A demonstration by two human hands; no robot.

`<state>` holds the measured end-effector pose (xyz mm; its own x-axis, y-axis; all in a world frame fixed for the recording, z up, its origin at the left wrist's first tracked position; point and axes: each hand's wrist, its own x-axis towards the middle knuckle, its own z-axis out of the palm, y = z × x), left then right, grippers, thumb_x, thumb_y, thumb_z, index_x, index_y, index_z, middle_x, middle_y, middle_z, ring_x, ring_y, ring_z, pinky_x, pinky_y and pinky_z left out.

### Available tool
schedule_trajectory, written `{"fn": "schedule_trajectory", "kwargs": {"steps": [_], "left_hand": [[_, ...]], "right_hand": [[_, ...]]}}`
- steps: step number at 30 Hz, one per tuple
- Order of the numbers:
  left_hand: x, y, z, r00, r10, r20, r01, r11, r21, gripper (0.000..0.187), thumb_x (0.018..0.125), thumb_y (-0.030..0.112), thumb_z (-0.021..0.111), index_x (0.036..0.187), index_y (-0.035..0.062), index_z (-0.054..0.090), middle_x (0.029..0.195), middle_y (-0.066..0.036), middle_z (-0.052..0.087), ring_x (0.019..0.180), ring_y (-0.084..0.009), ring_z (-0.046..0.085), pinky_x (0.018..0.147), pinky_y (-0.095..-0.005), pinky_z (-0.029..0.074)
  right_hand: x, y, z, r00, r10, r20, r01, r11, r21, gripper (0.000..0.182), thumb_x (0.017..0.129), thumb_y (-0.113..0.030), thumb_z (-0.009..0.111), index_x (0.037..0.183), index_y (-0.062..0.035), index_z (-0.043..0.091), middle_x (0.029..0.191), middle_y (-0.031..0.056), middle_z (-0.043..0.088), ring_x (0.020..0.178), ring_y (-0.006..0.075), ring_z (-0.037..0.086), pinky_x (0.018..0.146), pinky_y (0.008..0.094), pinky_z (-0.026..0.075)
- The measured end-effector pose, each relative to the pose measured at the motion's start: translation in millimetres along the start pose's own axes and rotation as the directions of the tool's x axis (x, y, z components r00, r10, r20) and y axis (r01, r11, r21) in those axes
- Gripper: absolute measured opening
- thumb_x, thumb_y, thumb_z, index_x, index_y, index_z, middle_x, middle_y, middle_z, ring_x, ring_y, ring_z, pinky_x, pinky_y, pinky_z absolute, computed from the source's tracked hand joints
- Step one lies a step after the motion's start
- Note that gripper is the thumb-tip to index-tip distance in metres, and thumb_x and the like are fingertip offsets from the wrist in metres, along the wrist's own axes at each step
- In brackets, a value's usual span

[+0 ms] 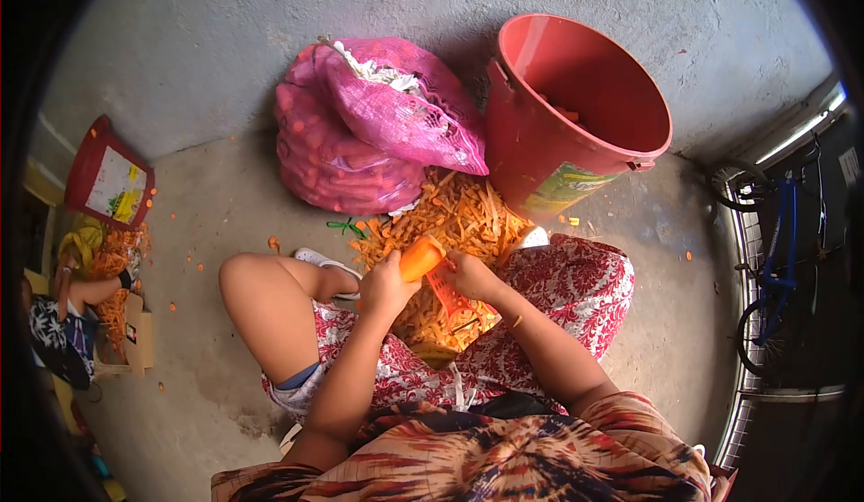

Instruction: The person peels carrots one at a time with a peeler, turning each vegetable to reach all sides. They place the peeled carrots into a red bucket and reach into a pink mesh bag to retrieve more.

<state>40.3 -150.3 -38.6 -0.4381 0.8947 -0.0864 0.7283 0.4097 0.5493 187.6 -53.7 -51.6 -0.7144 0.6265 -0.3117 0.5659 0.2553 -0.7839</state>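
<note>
A: What do I have in the left hand (387, 288)?

B: On my feed its fingers are wrapped around the near left end of the carrot (421, 258). The carrot is up above the peelings (486, 214), between the knees, its other end tilting far and right.

A: And the right hand (472, 277)?

B: Just right of the carrot. I see its fingers closed on the upper end of an orange-red tool with holes, which looks like a peeler (449, 295). It hangs down near the carrot's right end; I can't tell whether the two touch.

A: What stands around me?

B: A pink sack (346, 173) full of carrots sits far left of the peelings, and a big red bucket (540, 146) far right, with some orange pieces inside. I make out a grey wall (225, 52) behind both. At the far right there's a blue bike (785, 259); well off to the left, another person (63, 331) beside a smaller bucket (108, 178).
</note>
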Motion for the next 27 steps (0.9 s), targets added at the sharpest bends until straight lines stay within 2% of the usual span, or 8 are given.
{"fn": "schedule_trajectory", "kwargs": {"steps": [7, 10, 13, 16, 19, 22, 25, 27], "left_hand": [[-2.0, 4.9, -9.8, 0.996, 0.04, 0.079, -0.036, 0.998, -0.051, 0.039, 0.057, 0.026, 0.071, 0.082, 0.0022, 0.053, 0.076, -0.018, 0.059, 0.071, -0.0333, 0.058, 0.062, -0.0391, 0.046], [-0.4, -10.3, -2.1, 0.969, 0.182, 0.165, -0.113, 0.927, -0.358, 0.039, 0.06, 0.028, 0.068, 0.083, 0.0016, 0.053, 0.08, -0.016, 0.06, 0.073, -0.0321, 0.058, 0.063, -0.0391, 0.046], [3.2, -18.0, 0.1, 0.95, 0.218, 0.225, -0.096, 0.885, -0.455, 0.042, 0.058, 0.027, 0.07, 0.086, 0.001, 0.054, 0.08, -0.017, 0.06, 0.074, -0.0315, 0.058, 0.065, -0.0378, 0.046], [-1.3, 2.9, -12.8, 0.98, 0.112, 0.163, -0.104, 0.993, -0.058, 0.045, 0.057, 0.026, 0.072, 0.09, 0.0004, 0.055, 0.081, -0.017, 0.06, 0.075, -0.0293, 0.059, 0.066, -0.0348, 0.046], [-2.0, 2.5, -15.8, 0.975, 0.132, 0.176, -0.124, 0.991, -0.053, 0.046, 0.057, 0.026, 0.073, 0.09, -0.0001, 0.054, 0.079, -0.017, 0.06, 0.075, -0.0296, 0.059, 0.065, -0.035, 0.046], [1.3, -17.4, -0.7, 0.929, 0.283, 0.236, -0.121, 0.84, -0.529, 0.043, 0.057, 0.026, 0.072, 0.086, 0.0004, 0.053, 0.077, -0.017, 0.059, 0.073, -0.032, 0.058, 0.064, -0.0377, 0.046], [1.4, -21.0, 3.0, 0.936, 0.234, 0.263, -0.083, 0.873, -0.48, 0.041, 0.057, 0.027, 0.071, 0.082, 0.0008, 0.053, 0.075, -0.017, 0.059, 0.072, -0.0342, 0.057, 0.063, -0.039, 0.045], [-1.7, -13.5, -1.8, 0.958, 0.216, 0.187, -0.159, 0.946, -0.283, 0.041, 0.057, 0.027, 0.072, 0.081, 0.0008, 0.052, 0.075, -0.017, 0.059, 0.071, -0.0342, 0.057, 0.063, -0.0383, 0.045]], "right_hand": [[1.4, 5.7, 6.5, 0.997, 0.048, -0.064, -0.054, 0.994, -0.095, 0.026, 0.075, -0.016, 0.052, 0.089, 0.0054, 0.053, 0.079, 0.0244, 0.057, 0.077, 0.0368, 0.055, 0.067, 0.0391, 0.043], [-1.1, 1.6, -0.1, 1.0, 0.014, -0.003, -0.014, 1.0, 0.028, 0.025, 0.073, -0.015, 0.052, 0.088, 0.0056, 0.054, 0.079, 0.0248, 0.057, 0.077, 0.0369, 0.055, 0.068, 0.0393, 0.043], [-10.1, -12.7, -8.2, 0.999, 0.002, 0.036, 0.0, 0.998, -0.062, 0.025, 0.072, -0.013, 0.051, 0.088, 0.0061, 0.054, 0.079, 0.0246, 0.057, 0.077, 0.0367, 0.055, 0.068, 0.0393, 0.043], [-5.5, 2.7, 0.2, 0.999, -0.014, -0.034, 0.009, 0.99, -0.143, 0.025, 0.072, -0.014, 0.052, 0.088, 0.0053, 0.054, 0.08, 0.0242, 0.057, 0.078, 0.0368, 0.055, 0.068, 0.039, 0.043], [-3.4, 11.8, 8.1, 0.999, -0.013, -0.032, 0.01, 0.995, -0.097, 0.025, 0.072, -0.014, 0.053, 0.089, 0.0048, 0.054, 0.08, 0.024, 0.057, 0.078, 0.0369, 0.055, 0.068, 0.0393, 0.043], [-5.2, 9.4, 3.9, 1.0, -0.022, 0.015, 0.022, 1.0, 0.011, 0.025, 0.072, -0.014, 0.053, 0.089, 0.0048, 0.054, 0.08, 0.0243, 0.057, 0.079, 0.0376, 0.054, 0.068, 0.0402, 0.043], [-6.3, 9.0, 3.7, 0.997, -0.071, -0.018, 0.07, 0.996, -0.054, 0.025, 0.072, -0.013, 0.053, 0.09, 0.0048, 0.053, 0.08, 0.0244, 0.057, 0.079, 0.0376, 0.054, 0.069, 0.0404, 0.043], [-6.0, 9.9, 4.7, 0.997, -0.073, -0.024, 0.07, 0.991, -0.114, 0.026, 0.073, -0.014, 0.052, 0.091, 0.0046, 0.053, 0.08, 0.0245, 0.057, 0.079, 0.0378, 0.054, 0.069, 0.0403, 0.043]]}}
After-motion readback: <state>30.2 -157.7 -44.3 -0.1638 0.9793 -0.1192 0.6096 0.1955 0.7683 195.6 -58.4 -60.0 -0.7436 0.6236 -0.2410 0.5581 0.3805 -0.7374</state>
